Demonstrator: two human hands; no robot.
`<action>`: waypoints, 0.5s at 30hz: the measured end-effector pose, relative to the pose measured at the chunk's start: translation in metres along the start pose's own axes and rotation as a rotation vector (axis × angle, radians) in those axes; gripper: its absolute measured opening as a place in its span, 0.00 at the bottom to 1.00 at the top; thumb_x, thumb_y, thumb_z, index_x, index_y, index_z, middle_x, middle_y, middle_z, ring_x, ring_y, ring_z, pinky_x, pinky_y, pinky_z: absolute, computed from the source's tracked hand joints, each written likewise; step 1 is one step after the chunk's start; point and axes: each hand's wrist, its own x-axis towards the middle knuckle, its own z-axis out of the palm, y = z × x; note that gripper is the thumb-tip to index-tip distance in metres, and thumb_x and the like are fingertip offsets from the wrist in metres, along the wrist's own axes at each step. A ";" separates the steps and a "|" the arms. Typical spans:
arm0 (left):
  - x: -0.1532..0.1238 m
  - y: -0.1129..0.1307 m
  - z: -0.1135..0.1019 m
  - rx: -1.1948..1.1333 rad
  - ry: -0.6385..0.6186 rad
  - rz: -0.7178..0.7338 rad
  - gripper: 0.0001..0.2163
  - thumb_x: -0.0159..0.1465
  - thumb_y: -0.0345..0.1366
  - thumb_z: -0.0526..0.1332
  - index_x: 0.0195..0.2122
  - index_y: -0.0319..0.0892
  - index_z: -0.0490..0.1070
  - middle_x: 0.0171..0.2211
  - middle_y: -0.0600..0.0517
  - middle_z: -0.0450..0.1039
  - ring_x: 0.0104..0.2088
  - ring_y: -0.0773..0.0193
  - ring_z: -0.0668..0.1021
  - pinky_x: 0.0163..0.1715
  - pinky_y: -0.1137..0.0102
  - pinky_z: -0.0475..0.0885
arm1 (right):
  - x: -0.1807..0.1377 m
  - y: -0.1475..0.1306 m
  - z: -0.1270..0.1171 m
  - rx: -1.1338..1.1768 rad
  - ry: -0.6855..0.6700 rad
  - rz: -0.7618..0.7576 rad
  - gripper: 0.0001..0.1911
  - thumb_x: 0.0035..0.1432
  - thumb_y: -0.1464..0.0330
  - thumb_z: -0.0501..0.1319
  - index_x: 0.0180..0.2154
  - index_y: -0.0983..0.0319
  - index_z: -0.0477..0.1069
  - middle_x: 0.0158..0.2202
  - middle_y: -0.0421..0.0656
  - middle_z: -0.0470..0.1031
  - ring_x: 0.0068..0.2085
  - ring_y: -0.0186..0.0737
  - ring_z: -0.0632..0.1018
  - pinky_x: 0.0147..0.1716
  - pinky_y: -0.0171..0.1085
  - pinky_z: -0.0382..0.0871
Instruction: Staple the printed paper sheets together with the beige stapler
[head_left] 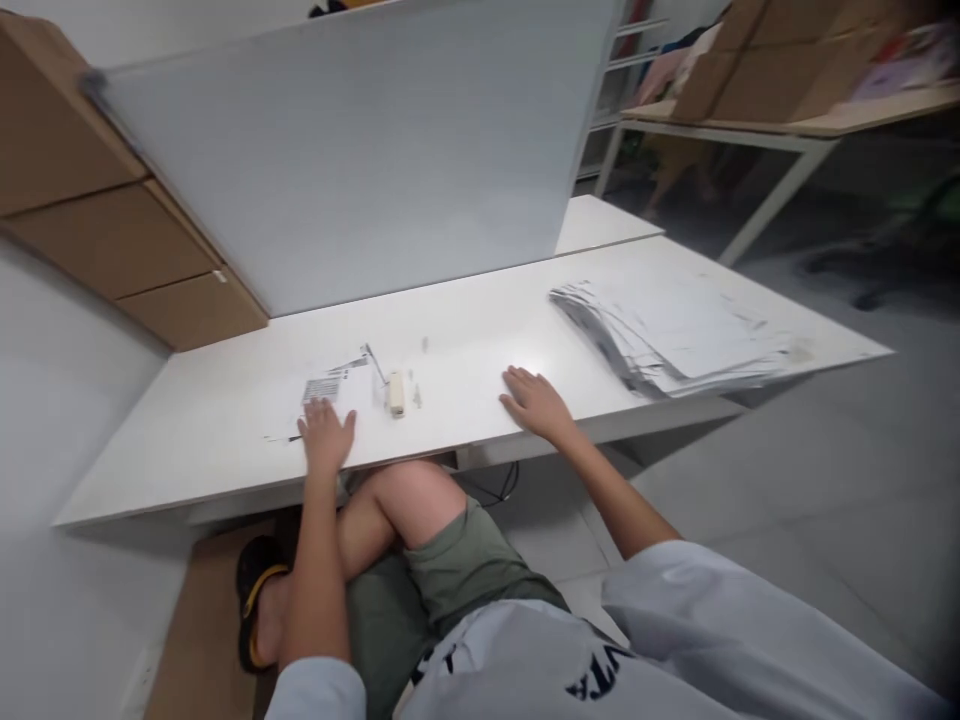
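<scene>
My left hand (pixel 326 432) lies flat with fingers spread on a printed sheet of paper (pixel 330 388) near the front edge of the white desk (pixel 465 340). A small cream stapler (pixel 396 392) sits just right of that sheet, between my hands. My right hand (pixel 534 401) rests palm down on the bare desk top, fingers stretched out, holding nothing. A fanned stack of printed papers (pixel 675 335) lies further right, apart from my right hand.
A large white divider panel (pixel 360 150) stands along the back of the desk. Brown cardboard boxes (pixel 97 220) are stacked at the left against the wall. Another table with boxes (pixel 787 90) stands at the far right. My knees are under the desk edge.
</scene>
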 end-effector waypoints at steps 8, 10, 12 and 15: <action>-0.006 -0.008 0.011 0.090 -0.071 -0.040 0.32 0.67 0.50 0.50 0.65 0.31 0.57 0.68 0.34 0.52 0.68 0.43 0.56 0.65 0.46 0.48 | -0.001 0.006 0.010 0.032 0.030 0.031 0.29 0.64 0.57 0.46 0.63 0.59 0.61 0.68 0.46 0.57 0.68 0.51 0.57 0.66 0.55 0.50; -0.008 -0.008 0.010 0.057 -0.033 -0.041 0.30 0.67 0.49 0.51 0.63 0.33 0.60 0.67 0.36 0.55 0.67 0.45 0.58 0.65 0.47 0.49 | 0.003 -0.002 0.008 0.058 0.023 0.044 0.29 0.62 0.57 0.49 0.62 0.60 0.63 0.66 0.49 0.59 0.67 0.55 0.59 0.65 0.57 0.52; -0.010 -0.008 0.009 0.033 0.015 -0.038 0.27 0.66 0.47 0.53 0.62 0.34 0.63 0.65 0.37 0.60 0.65 0.46 0.61 0.65 0.47 0.50 | 0.015 -0.020 0.007 0.158 -0.025 -0.018 0.31 0.62 0.54 0.51 0.62 0.61 0.63 0.65 0.50 0.61 0.66 0.57 0.61 0.64 0.56 0.55; -0.011 -0.005 0.004 0.022 0.072 -0.065 0.23 0.68 0.43 0.53 0.58 0.35 0.67 0.56 0.36 0.71 0.58 0.47 0.70 0.61 0.52 0.59 | 0.044 -0.068 0.013 0.360 -0.140 -0.253 0.36 0.63 0.49 0.51 0.66 0.61 0.57 0.68 0.50 0.56 0.67 0.53 0.60 0.64 0.50 0.57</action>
